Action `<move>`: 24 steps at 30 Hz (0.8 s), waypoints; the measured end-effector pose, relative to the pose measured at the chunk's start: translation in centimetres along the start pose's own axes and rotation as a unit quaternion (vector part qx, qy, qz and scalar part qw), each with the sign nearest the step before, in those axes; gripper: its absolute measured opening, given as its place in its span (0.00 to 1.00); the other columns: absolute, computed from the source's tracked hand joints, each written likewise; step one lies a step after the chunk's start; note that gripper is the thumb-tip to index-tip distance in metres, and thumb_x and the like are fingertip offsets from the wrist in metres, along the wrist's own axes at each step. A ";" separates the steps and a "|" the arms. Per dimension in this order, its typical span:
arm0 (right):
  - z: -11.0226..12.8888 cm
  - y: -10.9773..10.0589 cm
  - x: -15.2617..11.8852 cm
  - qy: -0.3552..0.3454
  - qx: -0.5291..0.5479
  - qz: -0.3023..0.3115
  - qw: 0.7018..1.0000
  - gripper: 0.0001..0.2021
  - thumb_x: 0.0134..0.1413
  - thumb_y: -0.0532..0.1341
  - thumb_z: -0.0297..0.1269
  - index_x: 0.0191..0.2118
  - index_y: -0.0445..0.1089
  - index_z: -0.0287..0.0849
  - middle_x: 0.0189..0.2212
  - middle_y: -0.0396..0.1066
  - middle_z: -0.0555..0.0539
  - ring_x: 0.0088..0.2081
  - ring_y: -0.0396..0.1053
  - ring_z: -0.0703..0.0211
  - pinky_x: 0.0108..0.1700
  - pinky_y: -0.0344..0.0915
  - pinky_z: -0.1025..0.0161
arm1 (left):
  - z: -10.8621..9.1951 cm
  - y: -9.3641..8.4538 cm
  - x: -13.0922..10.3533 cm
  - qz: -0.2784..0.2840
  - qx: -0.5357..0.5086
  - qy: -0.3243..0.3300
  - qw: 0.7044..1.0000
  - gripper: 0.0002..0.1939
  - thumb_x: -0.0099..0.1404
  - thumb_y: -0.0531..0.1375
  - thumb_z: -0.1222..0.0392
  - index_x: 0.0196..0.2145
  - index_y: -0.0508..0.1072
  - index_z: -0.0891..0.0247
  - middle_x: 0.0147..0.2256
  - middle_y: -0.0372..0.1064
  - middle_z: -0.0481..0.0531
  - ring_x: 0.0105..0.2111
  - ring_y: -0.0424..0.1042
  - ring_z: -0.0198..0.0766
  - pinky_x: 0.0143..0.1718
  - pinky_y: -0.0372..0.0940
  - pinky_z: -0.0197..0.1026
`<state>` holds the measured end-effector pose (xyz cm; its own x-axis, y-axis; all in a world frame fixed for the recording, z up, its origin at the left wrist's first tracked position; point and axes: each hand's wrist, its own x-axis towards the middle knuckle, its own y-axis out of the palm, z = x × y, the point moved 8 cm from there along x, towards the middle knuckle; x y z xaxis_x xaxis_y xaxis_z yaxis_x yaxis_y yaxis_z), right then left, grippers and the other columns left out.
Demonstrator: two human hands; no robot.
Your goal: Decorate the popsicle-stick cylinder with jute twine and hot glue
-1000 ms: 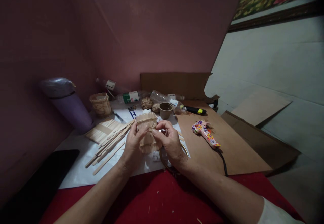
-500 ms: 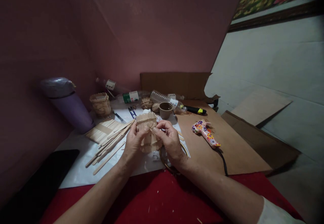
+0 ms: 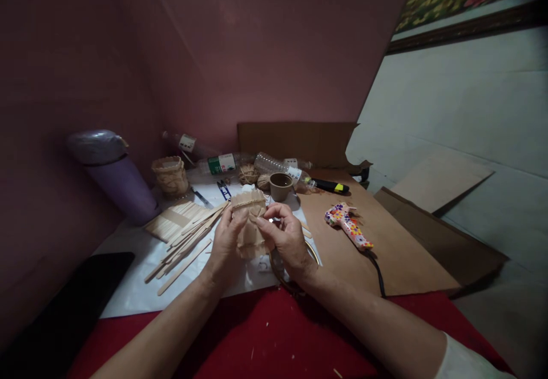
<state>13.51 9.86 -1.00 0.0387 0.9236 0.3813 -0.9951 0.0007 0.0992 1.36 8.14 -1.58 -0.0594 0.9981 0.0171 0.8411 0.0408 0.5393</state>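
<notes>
A pale wooden-stick cup (image 3: 252, 244) with a twine bow on its front is held upright between my hands above the white paper. My left hand (image 3: 228, 238) grips its left side, the thumb on the front. At the right side, my right hand (image 3: 287, 236) pinches at the bow with thumb and forefinger. Loose craft sticks (image 3: 188, 245) fan out to the left of my hands, beside a banded bundle of sticks (image 3: 169, 222). Under my right wrist lies a round golden hoop (image 3: 317, 252), partly hidden.
Behind are plastic bottles (image 3: 274, 165), twine balls (image 3: 247, 174), a brown cup (image 3: 281, 186) and a second stick cup (image 3: 170, 176). A flowered glue gun (image 3: 349, 226) lies on cardboard (image 3: 398, 265) at right; a purple flask (image 3: 122, 182) stands left.
The held cup has turned slightly, and my left thumb has shifted a little. My right fingers stay at the bow. The other objects have not moved.
</notes>
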 end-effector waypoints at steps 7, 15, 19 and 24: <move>0.0 0.1 0.0 0.001 0.000 0.006 1.000 0.09 0.48 0.66 0.42 0.28 0.66 0.44 0.36 0.64 0.49 0.39 0.63 0.57 0.39 0.62 0.61 | 0.2 0.4 -0.1 0.023 -0.005 -0.009 1.000 0.20 0.62 0.60 0.49 0.49 0.68 0.62 0.43 0.72 0.56 0.36 0.75 0.43 0.35 0.70 0.43; 0.1 0.2 0.0 0.000 -0.002 0.009 1.000 0.09 0.49 0.66 0.40 0.29 0.66 0.44 0.37 0.63 0.49 0.39 0.63 0.57 0.39 0.62 0.61 | 0.1 0.4 -0.1 0.028 0.009 -0.008 1.000 0.18 0.63 0.59 0.52 0.49 0.68 0.60 0.44 0.72 0.54 0.36 0.74 0.41 0.34 0.71 0.42; 0.2 0.1 0.1 0.004 -0.009 0.005 1.000 0.11 0.49 0.66 0.42 0.27 0.65 0.44 0.36 0.63 0.49 0.38 0.63 0.58 0.38 0.61 0.62 | -0.1 0.2 -0.1 0.014 0.033 0.008 0.999 0.18 0.61 0.62 0.54 0.48 0.68 0.60 0.43 0.72 0.54 0.37 0.73 0.41 0.31 0.70 0.40; 0.2 0.1 0.0 0.005 -0.007 0.009 1.000 0.10 0.49 0.66 0.42 0.28 0.65 0.44 0.36 0.63 0.49 0.39 0.63 0.58 0.39 0.61 0.62 | 0.0 0.1 0.0 0.011 0.039 -0.001 0.999 0.19 0.60 0.62 0.53 0.48 0.68 0.59 0.42 0.72 0.53 0.35 0.73 0.41 0.30 0.70 0.40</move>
<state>13.39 9.80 -0.82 0.0209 0.9271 0.3743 -0.9967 -0.0100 0.0802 1.49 8.11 -1.53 -0.0401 0.9988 0.0269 0.8816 0.0227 0.4715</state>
